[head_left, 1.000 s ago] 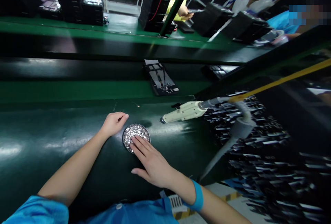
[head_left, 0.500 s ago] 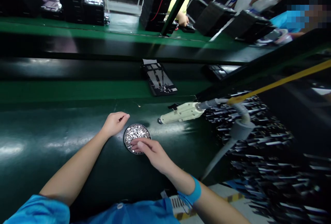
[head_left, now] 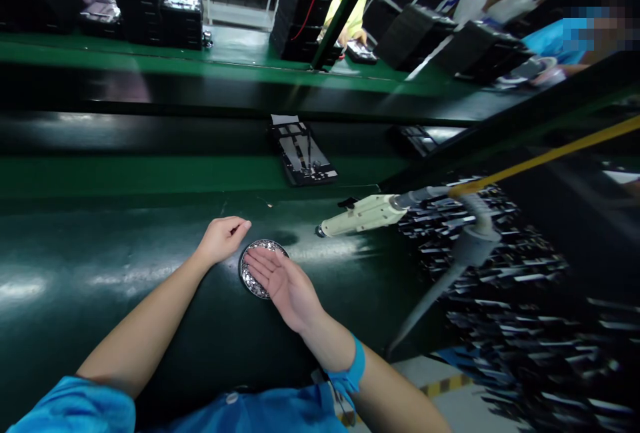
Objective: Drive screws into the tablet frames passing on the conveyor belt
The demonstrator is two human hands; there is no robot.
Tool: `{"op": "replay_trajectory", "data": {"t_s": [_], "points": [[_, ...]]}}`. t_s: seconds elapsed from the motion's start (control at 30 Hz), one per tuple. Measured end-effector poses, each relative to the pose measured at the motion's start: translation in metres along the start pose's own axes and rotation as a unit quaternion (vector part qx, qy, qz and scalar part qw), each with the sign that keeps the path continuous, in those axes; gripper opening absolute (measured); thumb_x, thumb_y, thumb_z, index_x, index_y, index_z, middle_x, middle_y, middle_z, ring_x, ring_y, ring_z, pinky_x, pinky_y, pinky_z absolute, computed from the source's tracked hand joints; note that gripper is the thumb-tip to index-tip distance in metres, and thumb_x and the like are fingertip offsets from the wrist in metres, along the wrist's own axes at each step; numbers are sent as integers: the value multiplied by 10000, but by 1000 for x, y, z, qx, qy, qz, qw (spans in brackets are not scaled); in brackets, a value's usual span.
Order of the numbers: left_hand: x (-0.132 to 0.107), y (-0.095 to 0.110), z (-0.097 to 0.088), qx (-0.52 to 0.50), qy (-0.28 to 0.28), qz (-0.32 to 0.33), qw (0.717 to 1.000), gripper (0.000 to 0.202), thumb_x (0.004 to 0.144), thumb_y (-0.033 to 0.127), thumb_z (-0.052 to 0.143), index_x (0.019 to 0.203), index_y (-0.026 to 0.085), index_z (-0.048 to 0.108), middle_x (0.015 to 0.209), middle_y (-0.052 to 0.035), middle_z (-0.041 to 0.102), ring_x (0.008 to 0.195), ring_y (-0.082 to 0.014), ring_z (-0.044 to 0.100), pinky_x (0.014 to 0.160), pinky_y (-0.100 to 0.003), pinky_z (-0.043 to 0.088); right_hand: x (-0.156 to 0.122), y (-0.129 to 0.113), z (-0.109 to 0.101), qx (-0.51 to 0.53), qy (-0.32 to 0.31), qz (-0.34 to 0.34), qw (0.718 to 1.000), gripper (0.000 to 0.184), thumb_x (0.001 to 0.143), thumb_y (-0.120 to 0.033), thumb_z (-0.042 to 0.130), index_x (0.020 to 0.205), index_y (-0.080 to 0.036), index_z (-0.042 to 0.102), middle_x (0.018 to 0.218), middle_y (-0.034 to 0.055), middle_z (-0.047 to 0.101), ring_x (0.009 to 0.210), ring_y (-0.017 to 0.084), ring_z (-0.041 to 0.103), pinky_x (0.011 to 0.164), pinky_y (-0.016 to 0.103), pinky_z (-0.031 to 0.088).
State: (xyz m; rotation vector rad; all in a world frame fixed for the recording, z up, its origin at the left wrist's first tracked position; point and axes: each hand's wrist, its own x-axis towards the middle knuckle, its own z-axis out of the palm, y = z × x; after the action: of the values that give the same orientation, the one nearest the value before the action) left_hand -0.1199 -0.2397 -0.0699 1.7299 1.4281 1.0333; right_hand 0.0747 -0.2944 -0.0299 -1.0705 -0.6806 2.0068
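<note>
Over a round dish (head_left: 249,286) of small shiny metal pieces, perhaps screws, my right hand (head_left: 285,283) is open. Its palm is turned up and the fingers are stretched out, covering much of the dish. A blue band circles that wrist. My left hand (head_left: 223,238) rests on the dark green bench just left of the dish, its fingers closed with thumb and forefinger together. Whatever lies inside them, if anything, is hidden. Right of the dish hangs a pale green power screwdriver (head_left: 363,214) on a hose, with its tip pointing left.
A flat black device (head_left: 307,153) with its inner parts exposed lies on the green conveyor (head_left: 150,176) ahead. At right stand dense rows of dark panels (head_left: 540,313). Across the line are black stacks (head_left: 415,33) and a co-worker's hands (head_left: 356,36). A yellow strap (head_left: 550,153) runs overhead.
My right hand has turned from palm down in the metal pieces to palm up. The screwdriver has swung slightly right, and the black device has shifted slightly left. My left hand has stayed still.
</note>
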Motion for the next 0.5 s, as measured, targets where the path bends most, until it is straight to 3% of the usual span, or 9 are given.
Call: {"op": "replay_trajectory", "data": {"t_s": [0.23,0.37,0.5], "points": [[0,-1,1,1,-1,-5,1000,374,1006,431,519,829,192,746,759,-24,717,693,-150,629,659,-268,422,-20,-2,-3,-4,-31,48,998,412,975,-481,573,1175,-143,697,1353,187,679,1325,318,614,1217,588,370],[0,0,0,1,-2,-2,1000,384,1009,433,510,822,190,741,755,-24,714,691,-149,624,662,-269,422,-11,0,-3,-18,-33,38,999,449,984,-505,514,1204,-143,665,1388,196,653,1335,312,605,1208,584,387],[0,-1,0,0,-1,2,1000,387,1012,433,507,816,192,737,731,-19,699,683,-147,619,667,-265,431,3,-4,-8,-20,11,7,1000,444,994,-507,457,1193,-158,645,1393,188,652,1339,298,602,1221,572,380]]}}
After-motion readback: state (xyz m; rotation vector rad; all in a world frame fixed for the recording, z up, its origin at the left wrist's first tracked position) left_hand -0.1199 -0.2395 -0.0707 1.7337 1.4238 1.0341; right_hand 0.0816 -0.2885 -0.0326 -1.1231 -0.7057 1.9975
